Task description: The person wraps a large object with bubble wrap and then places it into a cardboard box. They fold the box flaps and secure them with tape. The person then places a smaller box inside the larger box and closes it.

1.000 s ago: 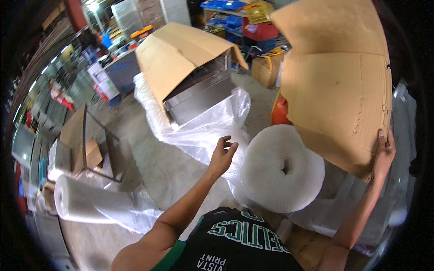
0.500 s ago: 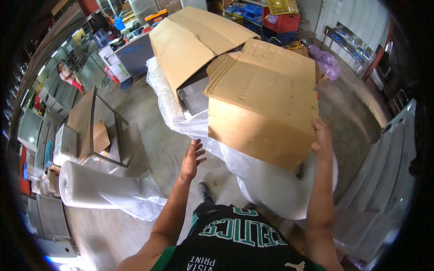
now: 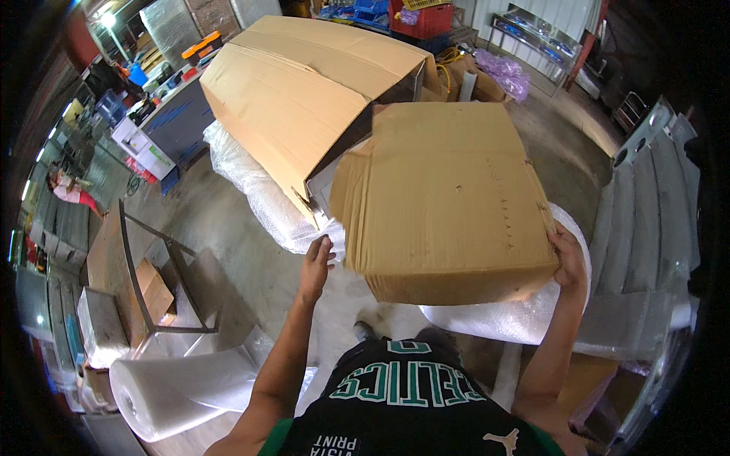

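Observation:
I hold a flattened brown cardboard box [image 3: 449, 197] in front of my chest, roughly level. My right hand [image 3: 569, 258] grips its right edge. Just off the box's left edge, my left hand [image 3: 316, 262] is raised with fingers apart, holding nothing. Under the box lies a big roll of bubble wrap [image 3: 525, 311], mostly hidden by it. Beyond it stands a large metal unit with a cardboard cover [image 3: 304, 83] on top and clear plastic wrap [image 3: 258, 190] bunched at its base.
A second roll of bubble wrap [image 3: 179, 387] lies on the concrete floor at lower left, next to a metal frame [image 3: 163, 285] with cardboard pieces. Wrapped grey panels [image 3: 646, 228] lean at the right. Crates and shelves fill the back. A person [image 3: 68, 190] stands far left.
The cardboard box has swung from my right to in front of me and come down lower. My left hand has risen toward its left edge.

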Demonstrator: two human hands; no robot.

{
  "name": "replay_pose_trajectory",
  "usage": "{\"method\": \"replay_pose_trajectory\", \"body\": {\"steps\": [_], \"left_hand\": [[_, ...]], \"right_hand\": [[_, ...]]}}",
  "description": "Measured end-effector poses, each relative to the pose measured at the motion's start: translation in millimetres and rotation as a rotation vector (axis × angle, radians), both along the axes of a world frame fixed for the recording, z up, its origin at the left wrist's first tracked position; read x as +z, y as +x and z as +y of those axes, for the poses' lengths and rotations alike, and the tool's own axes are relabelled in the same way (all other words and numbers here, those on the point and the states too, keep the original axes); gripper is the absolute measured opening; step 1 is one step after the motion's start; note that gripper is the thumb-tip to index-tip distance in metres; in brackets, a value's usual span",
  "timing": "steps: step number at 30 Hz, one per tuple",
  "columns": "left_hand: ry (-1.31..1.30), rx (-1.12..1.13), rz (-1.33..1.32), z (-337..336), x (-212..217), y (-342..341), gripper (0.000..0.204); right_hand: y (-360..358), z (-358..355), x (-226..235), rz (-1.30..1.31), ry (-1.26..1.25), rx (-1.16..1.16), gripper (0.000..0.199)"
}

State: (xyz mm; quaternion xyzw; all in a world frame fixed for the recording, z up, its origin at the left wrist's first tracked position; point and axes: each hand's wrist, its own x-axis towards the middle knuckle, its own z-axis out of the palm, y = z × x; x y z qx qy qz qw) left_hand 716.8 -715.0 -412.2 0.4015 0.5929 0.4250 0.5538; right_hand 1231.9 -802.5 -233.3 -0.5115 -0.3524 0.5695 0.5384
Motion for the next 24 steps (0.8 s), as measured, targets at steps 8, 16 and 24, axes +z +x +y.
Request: {"method": "replay_pose_trajectory", "body": {"steps": [8, 16, 24], "left_hand": [[-0.074, -0.154, -0.380, 48.0, 28.4, 1.1, 0.067], [-0.040, -0.037, -0.306, 76.9, 27.6, 24.7, 0.051], [-0.103, -0.111, -0.540, 99.3, 55.1, 32.8, 0.058]], "right_hand": [[16.2, 76.4, 22.1, -0.218, 0.003, 0.121, 0.050], [67.9, 134.4, 40.7, -0.181, -0.008, 0.242, 0.051], [115.8, 172.2, 16.1, -0.188, -0.099, 0.271, 0.058]]}}
